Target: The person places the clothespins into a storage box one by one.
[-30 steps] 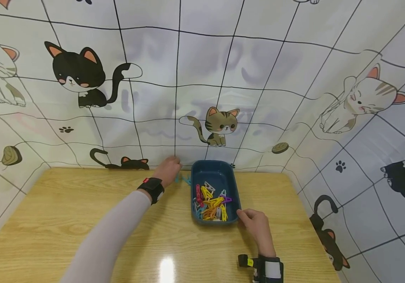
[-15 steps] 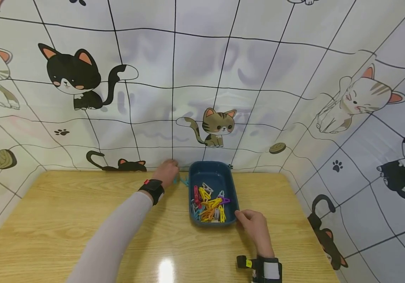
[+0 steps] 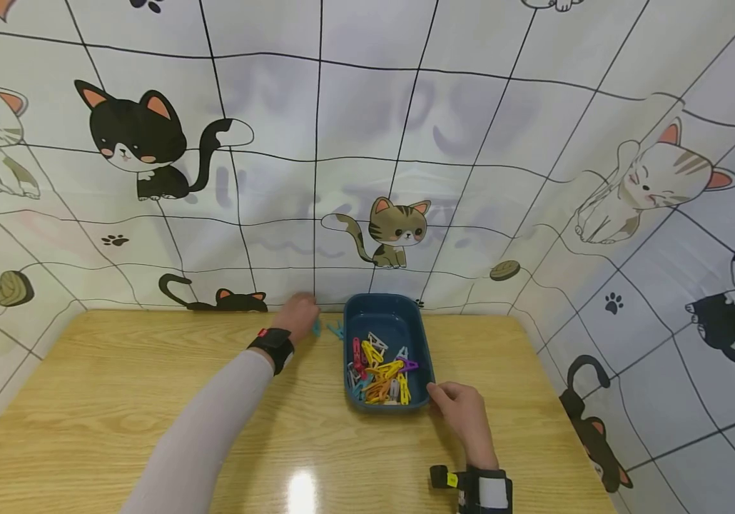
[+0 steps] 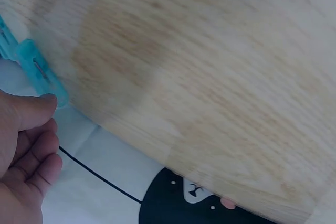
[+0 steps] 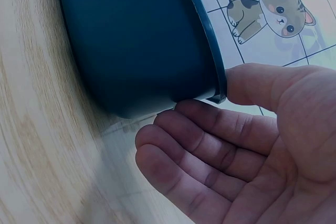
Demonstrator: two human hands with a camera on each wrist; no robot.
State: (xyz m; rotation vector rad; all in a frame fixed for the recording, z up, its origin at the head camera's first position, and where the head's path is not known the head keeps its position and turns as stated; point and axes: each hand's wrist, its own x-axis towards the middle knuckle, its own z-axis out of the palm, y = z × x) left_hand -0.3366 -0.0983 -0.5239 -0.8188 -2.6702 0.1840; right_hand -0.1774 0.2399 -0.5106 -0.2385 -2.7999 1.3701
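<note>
Near the table's back edge my left hand [image 3: 295, 316] pinches a light-blue clothespin [image 4: 41, 72] by one end, between thumb and fingers. Another light-blue clothespin [image 3: 337, 330] lies between that hand and a dark blue plastic basin [image 3: 389, 308]. In the basin is a heap of yellow, orange, pink, purple, white and blue clothespins [image 3: 385, 369], mostly toward the near end. My right hand [image 3: 464, 414] grips the basin's near right corner. In the right wrist view the thumb lies on the rim, with the fingers curled below it.
The wooden table [image 3: 149, 385] runs back to a white wall sheet [image 3: 277, 185] printed with cats and grid lines. This sheet also closes off both sides. Black camera straps [image 3: 274, 348] circle the wrists.
My left hand has shifted slightly left, away from the basin, along the back edge with the light-blue clothespin. The right hand keeps its grip on the basin's corner.
</note>
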